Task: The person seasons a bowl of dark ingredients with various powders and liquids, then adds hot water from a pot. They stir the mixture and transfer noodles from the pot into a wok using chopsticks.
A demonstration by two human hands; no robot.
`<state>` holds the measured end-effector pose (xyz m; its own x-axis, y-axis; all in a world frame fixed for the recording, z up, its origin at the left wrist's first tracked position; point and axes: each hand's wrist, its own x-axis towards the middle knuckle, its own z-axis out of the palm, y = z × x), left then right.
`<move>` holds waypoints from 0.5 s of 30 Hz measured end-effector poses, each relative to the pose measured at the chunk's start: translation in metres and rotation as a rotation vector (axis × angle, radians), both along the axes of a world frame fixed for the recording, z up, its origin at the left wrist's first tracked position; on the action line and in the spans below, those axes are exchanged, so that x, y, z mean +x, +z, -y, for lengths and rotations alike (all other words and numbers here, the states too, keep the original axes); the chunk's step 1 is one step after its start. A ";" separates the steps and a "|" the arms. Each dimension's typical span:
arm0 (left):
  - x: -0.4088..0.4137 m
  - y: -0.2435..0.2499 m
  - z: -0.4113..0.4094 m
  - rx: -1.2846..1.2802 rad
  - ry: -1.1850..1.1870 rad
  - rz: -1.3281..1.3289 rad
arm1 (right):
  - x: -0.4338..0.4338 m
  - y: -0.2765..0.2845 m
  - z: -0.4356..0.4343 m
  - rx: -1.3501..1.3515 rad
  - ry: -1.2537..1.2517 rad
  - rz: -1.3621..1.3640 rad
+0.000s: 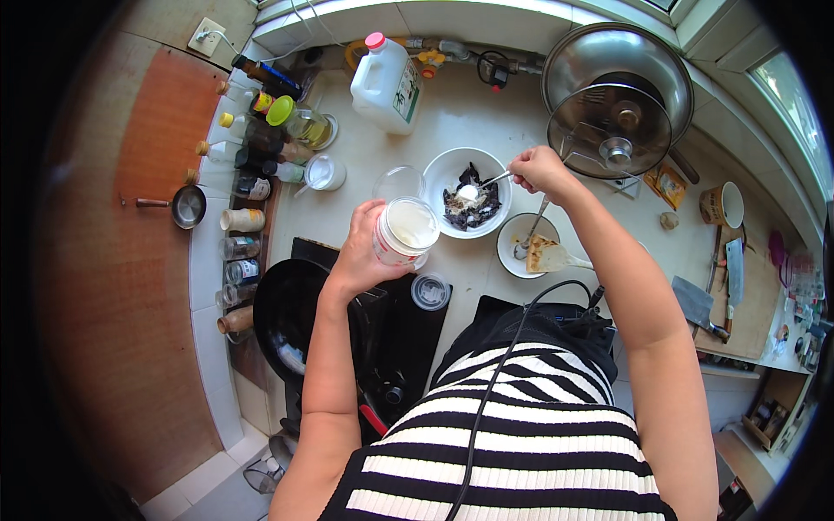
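My left hand (357,251) grips an uncapped jar (409,228) of pale contents, tilted a little toward the camera. Pinched in my right hand (539,170) is a metal spoon (496,180), its bowl end over a white bowl (435,166). Dark, wrinkled pieces (466,216) lie in that bowl with white powder on top. Just below my right hand stands a second bowl (507,262), which holds a metal spoon and the tan-crusted end of a spatula (554,257). A clear round lid (399,183) lies left of the white bowl, partly behind the jar.
A black wok (287,325) sits on the stove at left, near a small clear lid (430,291). Behind stand a white plastic jug (388,91) and a large steel pan (554,71) with a glass lid. Cleavers (735,273) rest on the right. Bottles (241,221) line the left wall.
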<state>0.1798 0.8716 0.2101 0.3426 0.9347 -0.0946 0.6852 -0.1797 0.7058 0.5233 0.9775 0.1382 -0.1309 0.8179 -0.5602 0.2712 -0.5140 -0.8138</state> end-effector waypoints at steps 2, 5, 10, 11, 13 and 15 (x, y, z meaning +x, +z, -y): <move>-0.001 0.000 0.000 0.004 0.001 -0.003 | 0.000 0.006 0.003 -0.018 -0.031 -0.048; 0.000 -0.002 -0.001 0.029 -0.009 -0.019 | 0.002 0.024 0.011 -0.027 -0.075 -0.099; 0.006 -0.001 -0.002 0.050 0.001 -0.026 | -0.003 0.076 0.025 0.032 -0.056 -0.221; 0.008 0.000 -0.002 0.053 -0.003 -0.034 | -0.006 0.087 0.028 0.065 -0.009 -0.235; 0.013 0.004 -0.004 0.060 -0.012 -0.040 | -0.015 0.107 0.034 0.135 0.049 -0.192; 0.016 0.009 -0.005 0.067 -0.020 -0.041 | -0.028 0.122 0.040 0.249 0.103 -0.112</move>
<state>0.1954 0.8764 0.2195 0.3580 0.9326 -0.0460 0.7092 -0.2395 0.6631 0.4953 0.9375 0.2602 -0.2696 0.9079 -0.3211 0.2132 -0.2689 -0.9393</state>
